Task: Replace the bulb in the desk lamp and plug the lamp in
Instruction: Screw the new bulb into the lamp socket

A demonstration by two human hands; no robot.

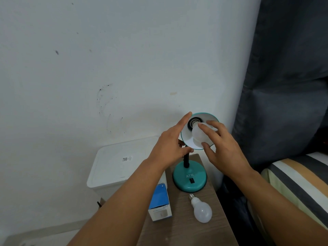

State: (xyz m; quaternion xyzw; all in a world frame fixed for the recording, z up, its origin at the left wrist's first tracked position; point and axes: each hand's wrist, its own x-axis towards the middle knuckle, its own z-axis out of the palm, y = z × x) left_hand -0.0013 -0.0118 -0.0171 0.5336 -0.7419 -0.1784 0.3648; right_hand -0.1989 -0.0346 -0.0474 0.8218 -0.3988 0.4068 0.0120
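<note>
A teal desk lamp stands on a narrow wooden side table (220, 206), its round base (189, 180) marked ATN and its shade (213, 117) tilted up toward me. My left hand (170, 144) grips the shade's left rim. My right hand (220, 144) holds a white bulb (198, 134) whose screw base sits at the socket (192, 121) inside the shade. A second white bulb (201, 209) lies loose on the table in front of the base. A blue and white bulb box (159, 203) lies to its left.
A white lidded bin (113, 167) stands against the wall left of the table. A dark curtain (284, 86) hangs at the right, above a striped bed (301, 183). No cord, plug or wall outlet shows.
</note>
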